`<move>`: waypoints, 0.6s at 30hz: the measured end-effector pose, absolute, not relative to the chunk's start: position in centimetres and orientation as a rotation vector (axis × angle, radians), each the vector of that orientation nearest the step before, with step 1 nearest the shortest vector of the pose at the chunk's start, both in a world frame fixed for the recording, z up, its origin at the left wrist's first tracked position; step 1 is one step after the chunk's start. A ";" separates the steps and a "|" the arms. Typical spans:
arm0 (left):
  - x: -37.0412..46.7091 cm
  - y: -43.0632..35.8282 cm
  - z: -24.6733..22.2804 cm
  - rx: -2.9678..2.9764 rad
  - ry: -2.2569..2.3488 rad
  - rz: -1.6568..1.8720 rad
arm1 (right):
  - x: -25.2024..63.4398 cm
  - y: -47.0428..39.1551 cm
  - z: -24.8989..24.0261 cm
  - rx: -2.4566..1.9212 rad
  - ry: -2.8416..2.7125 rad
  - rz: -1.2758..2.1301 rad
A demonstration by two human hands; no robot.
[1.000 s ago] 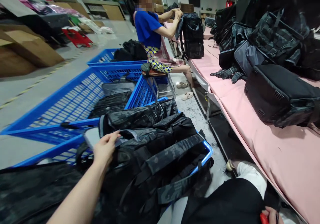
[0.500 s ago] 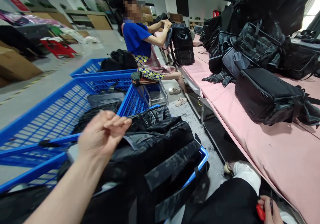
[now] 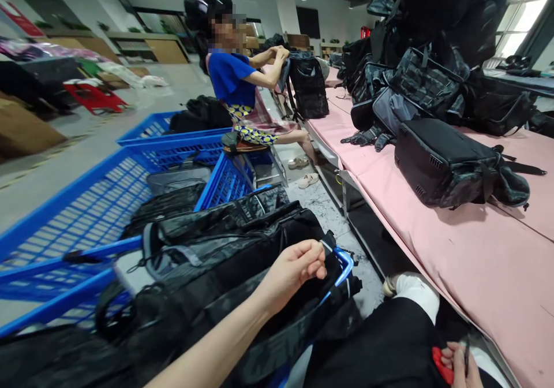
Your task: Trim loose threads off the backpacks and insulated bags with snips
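Observation:
My left hand (image 3: 294, 268) reaches across the black camouflage backpacks (image 3: 225, 255) piled in the nearest blue crate (image 3: 346, 261). Its fingers are pinched together on a strap end (image 3: 328, 243) at the pile's right edge, next to the crate rim. At the bottom right my right hand (image 3: 459, 368) rests on my lap, closed around a small red-handled tool (image 3: 440, 365). My dark trouser leg (image 3: 389, 342) lies between the two hands.
A long pink-covered table (image 3: 454, 249) runs along the right, carrying a black backpack (image 3: 445, 160) and a tall heap of bags (image 3: 415, 70). Further blue crates (image 3: 86, 203) stand at the left. A person in a blue top (image 3: 236, 76) sits ahead handling a backpack (image 3: 308, 85).
My left hand lifted off the left side of the backpack pile and swung right and down to the strap at the crate's right rim. My view shifted slightly right.

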State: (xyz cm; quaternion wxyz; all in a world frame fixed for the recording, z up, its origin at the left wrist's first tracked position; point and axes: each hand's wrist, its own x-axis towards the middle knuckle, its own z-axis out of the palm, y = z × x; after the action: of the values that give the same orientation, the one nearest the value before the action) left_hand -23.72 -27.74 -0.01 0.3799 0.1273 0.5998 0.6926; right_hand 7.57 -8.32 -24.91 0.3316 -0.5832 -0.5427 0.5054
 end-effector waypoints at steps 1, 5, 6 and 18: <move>-23.8 -27.8 -1.0 0.267 1.529 1.782 | 8.5 -8.0 -25.6 -1.528 -1.351 1.326; -24.8 -28.1 -2.7 0.132 1.624 1.844 | 10.4 -7.0 -26.2 -1.513 -1.152 1.278; -25.1 -28.0 -2.8 0.134 1.653 1.834 | 10.3 -6.9 -26.1 -1.517 -1.150 1.262; -26.7 -21.9 0.3 0.912 1.810 1.523 | 10.3 -7.1 -27.7 -1.462 -1.102 1.281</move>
State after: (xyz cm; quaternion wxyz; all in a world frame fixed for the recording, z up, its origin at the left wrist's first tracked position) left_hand -26.75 -21.89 0.35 0.2988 0.3433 0.6814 0.5732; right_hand 10.33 -7.05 -27.71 0.4382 -0.5880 -0.4433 0.5154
